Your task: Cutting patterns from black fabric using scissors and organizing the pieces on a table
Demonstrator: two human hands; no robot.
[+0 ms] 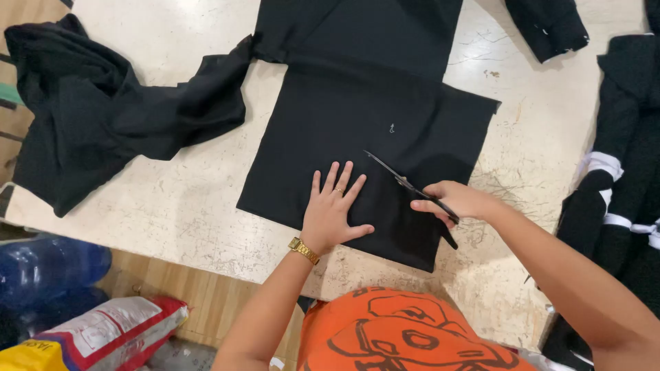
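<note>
A flat piece of black fabric (344,130) lies spread on a pale, scuffed table (172,199). My left hand (333,209) presses flat on its near part, fingers spread, with a gold watch on the wrist. My right hand (450,200) grips a pair of scissors (402,180) by the handles. The blades point up and to the left over the fabric, just right of my left hand's fingertips.
A crumpled heap of black cloth (82,110) sits at the table's left, joined to the flat piece. More black garments with white stripes (615,185) lie at the right edge. Another dark piece (550,24) is at the top right. Bags (103,330) rest on the floor at lower left.
</note>
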